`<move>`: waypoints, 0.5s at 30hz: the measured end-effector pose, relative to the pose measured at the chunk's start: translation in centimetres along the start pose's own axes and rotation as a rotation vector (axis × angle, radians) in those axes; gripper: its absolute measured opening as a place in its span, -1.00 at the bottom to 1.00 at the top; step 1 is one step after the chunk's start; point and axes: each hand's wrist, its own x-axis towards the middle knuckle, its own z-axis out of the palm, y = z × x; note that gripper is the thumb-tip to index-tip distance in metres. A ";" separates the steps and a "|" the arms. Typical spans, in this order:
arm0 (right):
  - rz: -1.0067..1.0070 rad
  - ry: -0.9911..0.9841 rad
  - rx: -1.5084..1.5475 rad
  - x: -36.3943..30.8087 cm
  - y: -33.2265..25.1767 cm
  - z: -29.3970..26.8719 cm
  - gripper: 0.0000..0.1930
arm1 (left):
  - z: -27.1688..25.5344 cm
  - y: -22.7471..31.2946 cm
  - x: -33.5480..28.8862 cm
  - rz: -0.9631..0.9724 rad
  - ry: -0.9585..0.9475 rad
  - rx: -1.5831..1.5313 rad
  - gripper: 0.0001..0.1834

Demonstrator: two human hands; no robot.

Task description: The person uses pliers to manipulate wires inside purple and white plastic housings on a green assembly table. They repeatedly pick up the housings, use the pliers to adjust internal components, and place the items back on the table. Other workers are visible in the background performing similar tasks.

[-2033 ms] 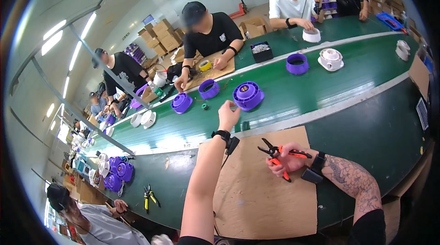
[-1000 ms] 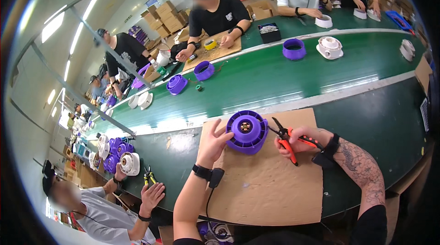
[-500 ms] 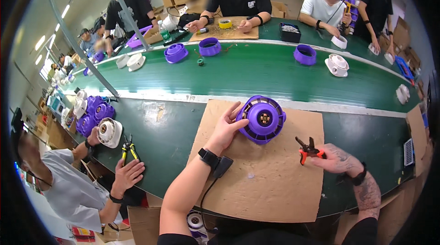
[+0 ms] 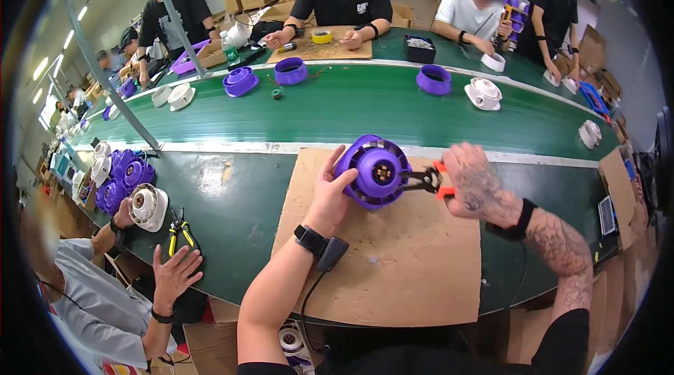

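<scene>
A purple round plastic housing (image 4: 374, 171) with a slotted ring and a dark centre holding copper-coloured contacts is tilted up over the cardboard sheet. My left hand (image 4: 333, 191) grips its left edge, thumb on the front and fingers behind. My right hand (image 4: 474, 182) is closed round the orange handles of a pair of pliers (image 4: 425, 179). The dark jaws of the pliers meet the right rim of the housing; whether they bite on it, I cannot tell.
Under my hands lies a cardboard sheet (image 4: 393, 270) on the green table. At left a co-worker's hand (image 4: 175, 273) is near yellow-handled pliers (image 4: 182, 231) and a white housing (image 4: 148, 207). Beyond runs a green conveyor (image 4: 337, 112) carrying purple and white housings. More people sit or stand across it.
My right hand has brought the pliers up and left to the housing's right rim. The co-worker's hand at left has lifted off the yellow-handled pliers. The whole view has shifted slightly.
</scene>
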 end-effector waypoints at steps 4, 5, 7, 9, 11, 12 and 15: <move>-0.201 0.106 -0.388 3.5 -1.6 -2.5 -0.51 | -0.2 0.2 0.1 0.028 0.025 0.026 -0.26; -0.202 0.054 -0.466 4.1 -1.8 -2.6 -0.47 | -0.1 0.1 0.2 0.026 0.030 0.030 -0.26; -0.209 0.003 -0.584 5.0 -2.6 -3.3 -0.43 | 0.2 0.3 0.2 0.019 0.039 0.048 -0.27; -0.222 -0.022 -0.685 5.7 -3.3 -3.3 -0.35 | 0.3 0.5 0.0 0.015 0.051 0.078 -0.27; -0.240 -0.028 -0.727 6.3 -3.8 -3.2 -0.33 | 0.2 0.8 -0.1 0.025 0.060 0.079 -0.27; -0.246 -0.034 -0.750 6.5 -4.1 -3.5 -0.32 | 0.3 0.8 -0.1 0.026 0.060 0.077 -0.27; -0.250 -0.123 -0.796 6.9 -4.7 -4.1 -0.32 | 0.7 0.8 -0.3 0.033 0.083 0.090 -0.29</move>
